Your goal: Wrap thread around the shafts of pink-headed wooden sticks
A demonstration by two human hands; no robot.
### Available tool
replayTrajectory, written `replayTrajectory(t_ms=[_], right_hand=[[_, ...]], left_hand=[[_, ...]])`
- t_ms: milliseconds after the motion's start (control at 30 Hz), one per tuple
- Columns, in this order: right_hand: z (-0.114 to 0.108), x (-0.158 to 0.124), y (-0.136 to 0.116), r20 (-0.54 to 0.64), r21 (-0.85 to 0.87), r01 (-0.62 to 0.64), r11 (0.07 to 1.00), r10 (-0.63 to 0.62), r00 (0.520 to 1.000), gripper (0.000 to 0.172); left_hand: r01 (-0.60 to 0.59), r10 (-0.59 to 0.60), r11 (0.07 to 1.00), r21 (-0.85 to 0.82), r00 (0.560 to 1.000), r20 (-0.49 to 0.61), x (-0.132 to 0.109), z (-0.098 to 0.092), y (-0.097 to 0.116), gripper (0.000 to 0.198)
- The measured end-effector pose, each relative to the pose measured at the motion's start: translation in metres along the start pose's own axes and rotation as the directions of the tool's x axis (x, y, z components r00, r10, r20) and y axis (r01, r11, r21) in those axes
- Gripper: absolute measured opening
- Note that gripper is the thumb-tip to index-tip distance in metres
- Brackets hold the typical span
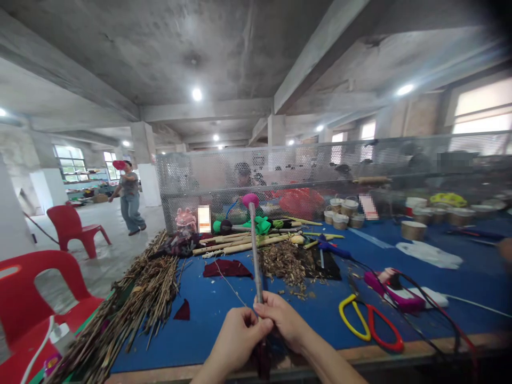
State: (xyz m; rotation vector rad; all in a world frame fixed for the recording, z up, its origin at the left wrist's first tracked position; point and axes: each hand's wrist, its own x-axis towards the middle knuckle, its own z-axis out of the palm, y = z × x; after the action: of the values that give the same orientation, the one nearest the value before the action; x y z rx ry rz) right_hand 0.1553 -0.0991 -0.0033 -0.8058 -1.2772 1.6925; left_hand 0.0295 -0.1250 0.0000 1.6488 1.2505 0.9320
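Observation:
A stick [256,250] topped by a magenta ball-shaped head [250,201] stands nearly upright, its lower part in the closed fingers of my right hand [282,320]. My left hand [238,336] is closed in a pinch against it, touching my right thumb. A thin pale thread [229,281] runs over the table to the left fingers. Below the hands hangs dark cloth-like material, mostly hidden by them. Ahead lie a dark red cloth piece [227,269] and a heap of chopped dry plant bits [286,261]. A smaller dark red scrap [183,310] is to the left.
Dry twigs [150,304] are piled at the left of the blue table [204,341]. Scissors [370,320], a blue glue gun [334,248] with cable and a power strip [404,298] lie right. Sticks [236,246] and a perforated metal screen [208,176] stand beyond. A person [130,197] walks at left.

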Motion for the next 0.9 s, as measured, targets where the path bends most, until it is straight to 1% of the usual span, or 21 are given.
replayTrajectory(t_ms=[67,100,200,333,467,667,833,900], right_hand=[[0.001,0.009,0.008,-0.015,-0.017,-0.054,0.998,0.053,0.998,0.036],[0.0,0.012,0.011,-0.026,-0.026,-0.082,0.996,0.081,0.996,0.036],[0.0,0.018,0.018,-0.056,-0.029,-0.14,0.99,0.138,0.989,0.037],[-0.001,0.022,0.014,-0.063,-0.081,-0.144,0.986,0.14,0.988,0.035],[-0.007,0.026,0.011,-0.056,-0.145,-0.166,0.975,0.159,0.986,0.034],[-0.014,0.031,0.017,-0.059,-0.124,-0.187,0.975,0.181,0.982,0.032],[-0.015,0.034,0.017,-0.032,-0.12,-0.231,0.965,0.229,0.973,0.03],[-0.016,0.034,0.016,-0.008,-0.119,-0.229,0.966,0.23,0.973,0.029]], left_hand=[[0.047,-0.045,0.998,-0.052,0.998,0.046,0.0,-0.001,-0.005,0.035],[0.061,-0.059,0.996,-0.062,0.997,0.04,0.0,-0.002,-0.006,0.036],[0.058,-0.059,0.997,-0.044,0.998,-0.024,0.004,-0.004,-0.011,0.038],[0.025,-0.026,0.999,-0.026,0.998,-0.054,0.012,-0.003,-0.019,0.039],[0.027,-0.03,0.998,-0.054,0.997,-0.064,0.017,0.002,-0.022,0.037],[0.013,-0.015,0.998,-0.061,0.999,-0.032,0.022,0.004,-0.025,0.037],[0.034,-0.036,0.998,-0.057,0.998,-0.049,0.022,0.001,-0.025,0.039],[0.031,-0.034,0.998,-0.051,0.998,-0.057,0.021,0.002,-0.025,0.04]])
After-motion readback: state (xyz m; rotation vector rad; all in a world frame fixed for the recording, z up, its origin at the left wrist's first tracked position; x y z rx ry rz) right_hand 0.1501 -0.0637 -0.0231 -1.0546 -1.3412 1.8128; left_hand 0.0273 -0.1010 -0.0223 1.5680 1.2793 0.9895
